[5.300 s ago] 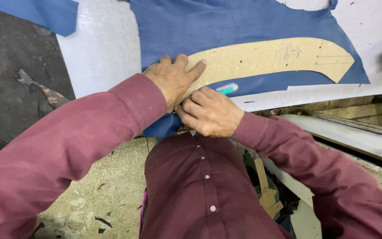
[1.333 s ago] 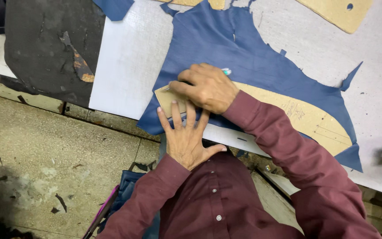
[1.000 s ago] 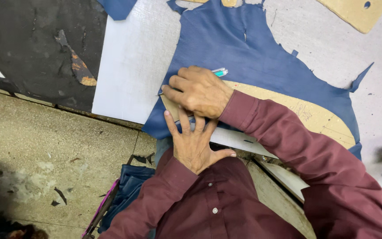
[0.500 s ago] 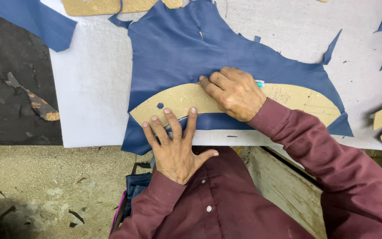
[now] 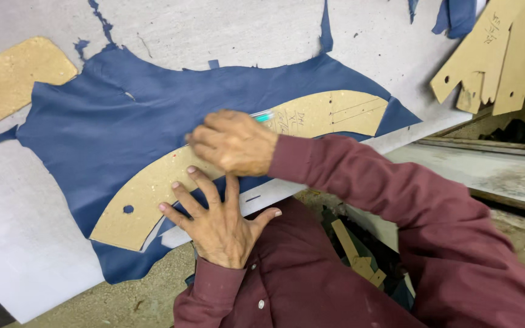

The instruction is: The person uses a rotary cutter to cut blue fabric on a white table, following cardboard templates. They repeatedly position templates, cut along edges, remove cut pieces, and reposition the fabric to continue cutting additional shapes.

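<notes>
A large piece of blue leather [image 5: 116, 133] lies spread on a pale cutting board [image 5: 19, 231]. On it rests a long curved cardboard pattern [image 5: 147, 194]. My left hand [image 5: 217, 222] lies flat with fingers spread, pressing the pattern's lower edge near the board's front. My right hand [image 5: 232, 143] is closed around a pen with a teal end [image 5: 264, 116], its tip hidden under the fingers along the pattern's upper edge.
Another cardboard piece [image 5: 13, 76] lies at the far left over the leather's edge. Several cardboard patterns [image 5: 493, 54] are stacked at the top right. Blue scraps [image 5: 451, 12] lie near them. A metal bench frame [image 5: 487, 170] runs at the right.
The view has swung left and closer. My right hand has slid left along the pattern's upper edge with the pen. My left hand stays flat on the pattern's lower edge.
</notes>
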`<act>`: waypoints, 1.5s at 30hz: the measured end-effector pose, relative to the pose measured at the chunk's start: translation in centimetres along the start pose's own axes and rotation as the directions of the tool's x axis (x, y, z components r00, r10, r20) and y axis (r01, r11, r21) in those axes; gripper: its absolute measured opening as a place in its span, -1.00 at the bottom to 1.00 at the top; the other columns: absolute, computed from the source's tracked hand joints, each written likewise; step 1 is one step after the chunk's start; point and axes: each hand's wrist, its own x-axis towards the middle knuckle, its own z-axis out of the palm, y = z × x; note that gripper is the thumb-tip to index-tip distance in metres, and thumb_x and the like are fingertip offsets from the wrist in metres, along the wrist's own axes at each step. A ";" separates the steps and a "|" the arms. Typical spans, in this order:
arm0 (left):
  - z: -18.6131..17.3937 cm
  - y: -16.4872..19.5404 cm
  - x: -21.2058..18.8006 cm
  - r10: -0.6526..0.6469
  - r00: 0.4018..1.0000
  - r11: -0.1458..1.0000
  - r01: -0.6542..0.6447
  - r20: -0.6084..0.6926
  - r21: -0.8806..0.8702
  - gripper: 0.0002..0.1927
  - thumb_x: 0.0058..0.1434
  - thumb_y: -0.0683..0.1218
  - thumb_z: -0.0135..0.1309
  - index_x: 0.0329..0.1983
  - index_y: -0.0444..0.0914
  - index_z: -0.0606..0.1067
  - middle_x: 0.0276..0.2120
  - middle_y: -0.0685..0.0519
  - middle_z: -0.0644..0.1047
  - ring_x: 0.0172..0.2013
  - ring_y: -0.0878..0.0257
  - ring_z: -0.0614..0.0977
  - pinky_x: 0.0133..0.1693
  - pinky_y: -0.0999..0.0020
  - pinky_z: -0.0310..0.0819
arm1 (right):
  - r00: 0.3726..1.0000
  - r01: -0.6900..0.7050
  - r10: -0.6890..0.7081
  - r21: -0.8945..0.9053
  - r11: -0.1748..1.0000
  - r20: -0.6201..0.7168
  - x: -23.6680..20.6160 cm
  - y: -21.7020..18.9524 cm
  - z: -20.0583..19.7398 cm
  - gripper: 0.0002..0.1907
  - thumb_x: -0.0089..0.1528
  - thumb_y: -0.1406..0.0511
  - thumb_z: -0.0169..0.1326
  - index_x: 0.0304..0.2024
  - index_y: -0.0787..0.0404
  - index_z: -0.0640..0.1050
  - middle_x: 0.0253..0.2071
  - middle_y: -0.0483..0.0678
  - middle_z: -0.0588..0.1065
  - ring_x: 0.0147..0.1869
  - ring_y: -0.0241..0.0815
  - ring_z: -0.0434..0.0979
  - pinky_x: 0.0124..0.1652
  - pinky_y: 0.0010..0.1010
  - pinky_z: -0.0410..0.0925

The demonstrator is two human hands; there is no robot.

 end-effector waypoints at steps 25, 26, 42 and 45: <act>-1.4 8.6 5.4 0.224 0.956 0.972 -0.233 0.192 0.026 0.35 -0.34 0.73 0.07 0.49 -0.04 0.26 0.27 -0.40 0.18 0.16 -0.52 0.21 0.11 -0.62 0.08 | 0.966 -0.242 0.252 -0.149 0.959 0.056 -15.8 6.7 -5.6 -0.68 0.25 0.38 0.18 0.05 0.34 0.63 -0.21 -0.10 0.51 -0.14 -0.20 0.46 -0.15 -0.37 0.42; -1.5 9.7 6.0 0.236 0.944 0.971 -0.234 0.229 -0.035 0.38 -0.34 0.73 0.07 0.48 -0.12 0.25 0.27 -0.38 0.19 0.16 -0.51 0.21 0.10 -0.62 0.08 | 0.966 -0.246 0.255 -0.156 0.957 0.043 -15.8 6.7 -5.4 -0.68 0.24 0.37 0.18 0.04 0.34 0.62 -0.20 -0.09 0.51 -0.13 -0.19 0.47 -0.13 -0.36 0.42; 0.6 15.0 7.2 0.330 0.912 0.913 -0.374 0.246 0.164 0.39 -0.40 0.75 0.12 0.54 0.16 0.12 0.28 -0.32 0.12 0.10 -0.45 0.25 0.07 -0.65 0.12 | 0.884 -0.466 0.461 -0.216 0.858 -0.075 -25.8 6.8 -9.1 -0.69 0.26 0.39 0.15 0.05 0.41 0.60 -0.21 -0.06 0.47 -0.13 -0.17 0.47 -0.12 -0.36 0.43; -0.1 15.4 7.7 0.316 0.910 0.921 -0.362 0.268 0.142 0.39 -0.44 0.73 0.17 0.52 0.17 0.13 0.26 -0.32 0.13 0.08 -0.44 0.26 0.06 -0.64 0.13 | 0.847 -0.530 0.520 -0.262 0.806 -0.112 -28.1 5.9 -9.9 -0.74 0.32 0.43 0.16 0.05 0.41 0.60 -0.24 -0.07 0.46 -0.17 -0.19 0.47 -0.15 -0.39 0.42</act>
